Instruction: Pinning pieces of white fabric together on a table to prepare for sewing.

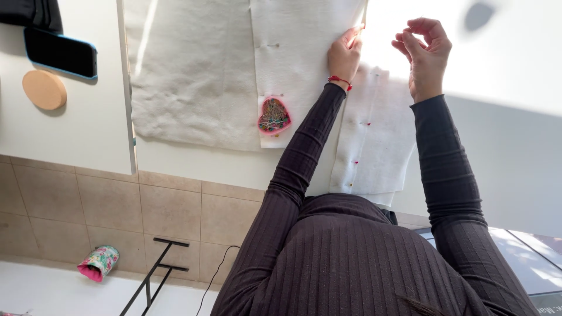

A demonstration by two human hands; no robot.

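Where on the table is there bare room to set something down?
Bare table lies right of the white fabric strip, beyond the right hand. Crowded: the left hand at the fabric edge, the heart-shaped pin holder, and the phone and wooden disc at far left.

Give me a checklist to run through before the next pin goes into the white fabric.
1. Left hand holding the fabric edge: ok, fingers press on the white fabric.
2. Right hand has a pin: cannot tell, fingertips pinched but too small to see.
3. Pin holder within reach: ok, heart-shaped, lying on the fabric beside the left forearm.
4. Earlier pins in a row: ok, several heads run along the seam.
5. Fabric lying flat: ok near the hands.
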